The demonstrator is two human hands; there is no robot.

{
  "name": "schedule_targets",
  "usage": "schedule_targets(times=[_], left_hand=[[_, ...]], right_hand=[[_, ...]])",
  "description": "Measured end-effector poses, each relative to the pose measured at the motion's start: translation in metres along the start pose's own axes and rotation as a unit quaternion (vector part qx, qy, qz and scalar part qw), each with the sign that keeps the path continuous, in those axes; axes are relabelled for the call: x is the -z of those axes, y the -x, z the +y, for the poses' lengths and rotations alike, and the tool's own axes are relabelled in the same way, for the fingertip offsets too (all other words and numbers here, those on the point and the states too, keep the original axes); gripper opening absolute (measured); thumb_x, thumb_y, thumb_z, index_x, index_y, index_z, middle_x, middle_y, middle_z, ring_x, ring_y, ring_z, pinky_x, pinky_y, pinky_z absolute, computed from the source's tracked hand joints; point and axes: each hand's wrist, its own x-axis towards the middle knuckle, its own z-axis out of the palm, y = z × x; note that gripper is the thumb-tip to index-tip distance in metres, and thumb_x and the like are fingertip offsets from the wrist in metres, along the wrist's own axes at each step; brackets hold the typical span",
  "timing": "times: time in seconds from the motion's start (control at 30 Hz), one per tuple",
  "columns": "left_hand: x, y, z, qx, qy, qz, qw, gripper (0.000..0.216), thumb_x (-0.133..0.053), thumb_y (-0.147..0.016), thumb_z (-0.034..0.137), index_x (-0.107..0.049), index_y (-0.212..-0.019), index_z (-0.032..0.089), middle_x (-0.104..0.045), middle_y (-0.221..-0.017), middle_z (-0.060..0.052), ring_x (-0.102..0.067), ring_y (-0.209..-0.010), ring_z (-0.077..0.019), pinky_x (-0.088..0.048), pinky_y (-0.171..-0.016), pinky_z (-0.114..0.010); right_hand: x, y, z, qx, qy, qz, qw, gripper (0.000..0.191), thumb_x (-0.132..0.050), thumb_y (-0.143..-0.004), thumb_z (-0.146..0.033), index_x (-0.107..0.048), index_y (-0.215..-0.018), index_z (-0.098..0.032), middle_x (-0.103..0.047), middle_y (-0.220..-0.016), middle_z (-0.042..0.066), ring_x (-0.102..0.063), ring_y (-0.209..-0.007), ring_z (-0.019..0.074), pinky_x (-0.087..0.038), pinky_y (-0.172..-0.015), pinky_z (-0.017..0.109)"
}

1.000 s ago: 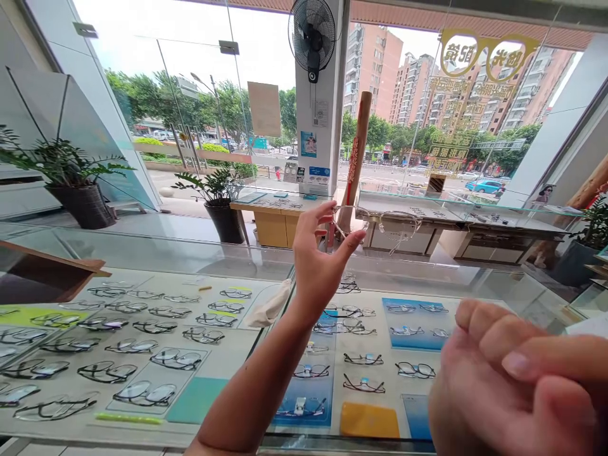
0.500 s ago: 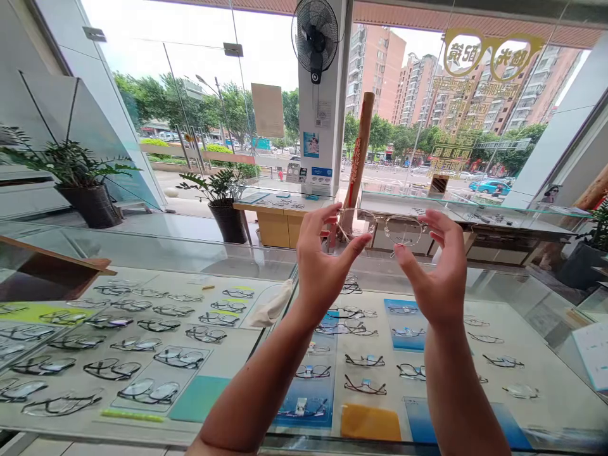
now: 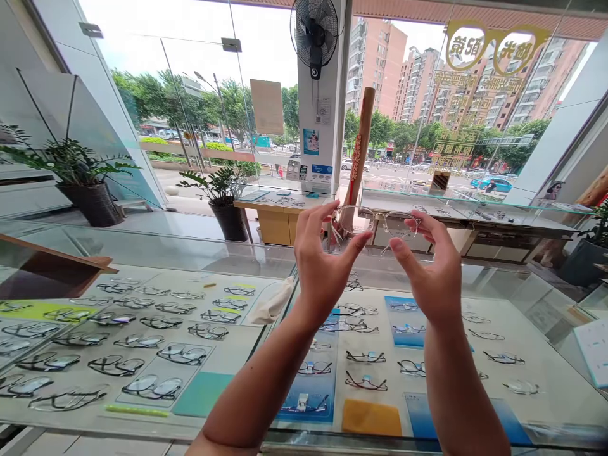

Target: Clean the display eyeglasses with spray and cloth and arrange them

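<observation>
A pair of thin-rimmed eyeglasses with clear lenses is held up above the glass counter, between my two hands. My left hand grips its left end, with the thumb low and the fingers curled at the frame's edge. On the other side, my right hand pinches the right end between thumb and fingers. Faint lettering shows on the right lens. The fingertips partly hide both ends of the frame.
Under my arms, a glass display counter holds rows of eyeglasses, an orange cloth and a whitish cloth. Beyond stand potted plants, a wooden post, more display cases and a wall fan.
The eyeglasses and both hands have shifted slightly left, and the right hand has come a little closer to the left. The frame has turned slightly. Both hands still hold it.
</observation>
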Motion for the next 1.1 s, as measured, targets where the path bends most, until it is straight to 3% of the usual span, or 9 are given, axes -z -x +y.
schedule_targets(times=[0.23, 0.4, 0.6, 0.9, 1.1], left_hand=[[-0.005, -0.001, -0.012, 0.102, 0.048, -0.071, 0.991, 0.053, -0.091, -0.085, 0.05, -0.071, -0.129, 0.029, -0.074, -0.124, -0.008, -0.071, -0.109, -0.0246, -0.061, -0.088, -0.04], [-0.006, -0.001, -0.015, 0.125, 0.055, -0.087, 0.987, 0.053, -0.091, -0.085, 0.051, -0.071, -0.128, 0.028, -0.076, -0.125, -0.008, -0.073, -0.111, -0.0251, -0.061, -0.089, -0.041], [-0.007, 0.0, -0.014, 0.12, 0.055, -0.093, 0.987, 0.051, -0.09, -0.086, 0.048, -0.07, -0.128, 0.028, -0.076, -0.124, -0.008, -0.074, -0.112, -0.0255, -0.062, -0.091, -0.042], [-0.006, 0.0, -0.013, 0.044, 0.008, -0.058, 0.997, 0.054, -0.091, -0.086, 0.049, -0.068, -0.13, 0.029, -0.073, -0.123, -0.008, -0.072, -0.109, -0.0254, -0.061, -0.091, -0.041], [-0.006, 0.001, -0.014, 0.051, 0.016, -0.066, 0.996, 0.054, -0.09, -0.086, 0.05, -0.068, -0.13, 0.029, -0.073, -0.124, -0.008, -0.072, -0.11, -0.0262, -0.061, -0.091, -0.043]], right_hand=[[0.001, -0.002, 0.006, 0.057, 0.069, 0.03, 0.996, 0.051, -0.076, -0.096, -0.052, -0.066, -0.14, -0.028, -0.073, -0.124, 0.009, -0.069, -0.115, 0.0311, -0.053, -0.108, 0.057], [0.002, -0.002, 0.006, 0.074, 0.085, 0.036, 0.993, 0.05, -0.075, -0.097, -0.049, -0.065, -0.142, -0.028, -0.072, -0.125, 0.009, -0.068, -0.116, 0.0313, -0.053, -0.108, 0.057], [0.003, -0.002, 0.007, 0.085, 0.088, 0.035, 0.992, 0.052, -0.076, -0.096, -0.046, -0.064, -0.144, -0.028, -0.071, -0.127, 0.009, -0.068, -0.116, 0.0316, -0.053, -0.106, 0.056], [0.005, -0.003, 0.005, 0.055, 0.079, 0.016, 0.995, 0.052, -0.076, -0.096, -0.051, -0.065, -0.141, -0.028, -0.073, -0.128, 0.009, -0.069, -0.118, 0.0311, -0.051, -0.109, 0.056], [0.005, -0.003, 0.004, 0.049, 0.084, 0.011, 0.995, 0.051, -0.074, -0.096, -0.052, -0.065, -0.141, -0.029, -0.073, -0.128, 0.01, -0.069, -0.119, 0.0325, -0.052, -0.11, 0.059]])
